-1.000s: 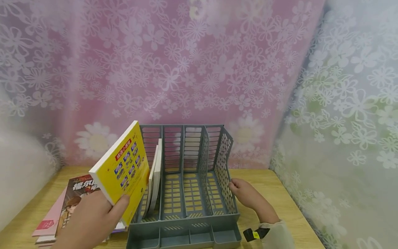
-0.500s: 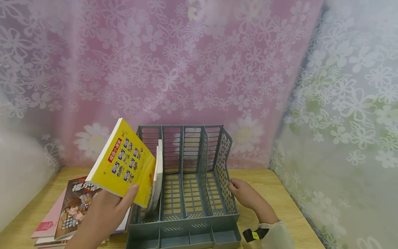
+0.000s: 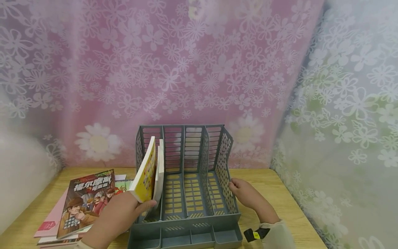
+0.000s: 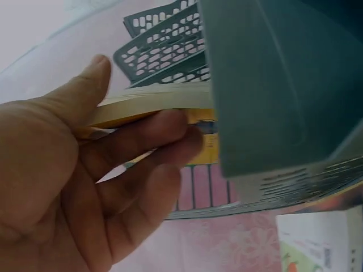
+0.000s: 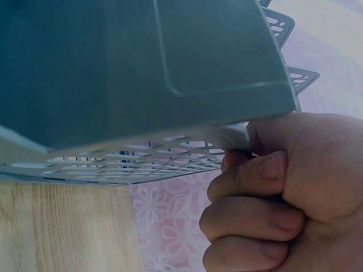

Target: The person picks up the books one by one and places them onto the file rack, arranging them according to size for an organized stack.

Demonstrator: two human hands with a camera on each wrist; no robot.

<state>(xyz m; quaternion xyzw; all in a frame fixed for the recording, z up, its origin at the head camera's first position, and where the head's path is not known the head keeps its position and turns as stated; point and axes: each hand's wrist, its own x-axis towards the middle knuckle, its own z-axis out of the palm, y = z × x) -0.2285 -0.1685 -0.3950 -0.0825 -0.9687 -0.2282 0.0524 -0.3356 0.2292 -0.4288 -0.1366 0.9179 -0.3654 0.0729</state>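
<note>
My left hand (image 3: 119, 214) pinches a yellow-covered book (image 3: 146, 178) by its lower near edge, thumb on one side and fingers on the other. The book stands nearly upright, tilted, at the leftmost slot of a grey desktop file rack (image 3: 183, 224). Just right of it, in that slot, stand pale-edged books (image 3: 160, 173). In the left wrist view the book's pages (image 4: 159, 99) lie between thumb and fingers, its far part hidden behind the rack's end. My right hand (image 3: 247, 195) grips the rack's right side wall; the right wrist view shows curled fingers (image 5: 249, 218) at its edge.
Left of the rack, a stack of books lies on the wooden table (image 3: 261, 178), topped by a dark comic-style book (image 3: 85, 199) over a pink one (image 3: 51, 221). Small trays (image 3: 227, 237) line the rack's front. A flowered curtain (image 3: 186, 69) hangs behind.
My left hand has carried the yellow book right and turned it more edge-on, into line with the leftmost slot. More of the stacked books shows. The right hand keeps its place on the rack.
</note>
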